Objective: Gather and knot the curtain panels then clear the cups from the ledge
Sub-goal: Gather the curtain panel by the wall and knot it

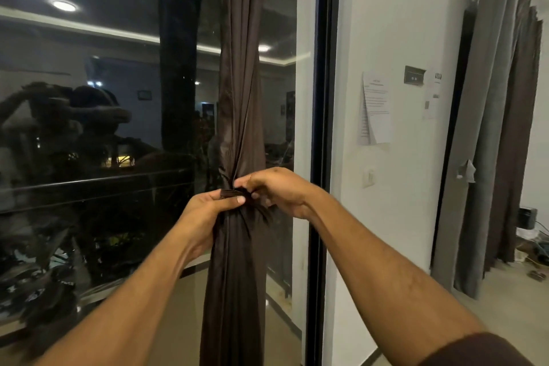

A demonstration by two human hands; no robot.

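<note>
Cinching the brown curtain panel [237, 116] just beside the window frame [322, 98], both hands grip the bunched knot, left hand [208, 209] clamping below, right hand [279, 190] pinching the tail — best pulled snug, evenly; no cups visible.

Dark window [104, 128], black frame [322, 128], reflecting ceiling lights [64, 5]. White wall [401, 24] with taped papers [375, 107]. Grey drapes [499, 128] far right. Glossy beige floor [505, 306].

You can read no text here. The printed sheets [376, 107] taped to the white wall [401, 24] at three o'clock carry lines too small and blurred for you to make out.
</note>
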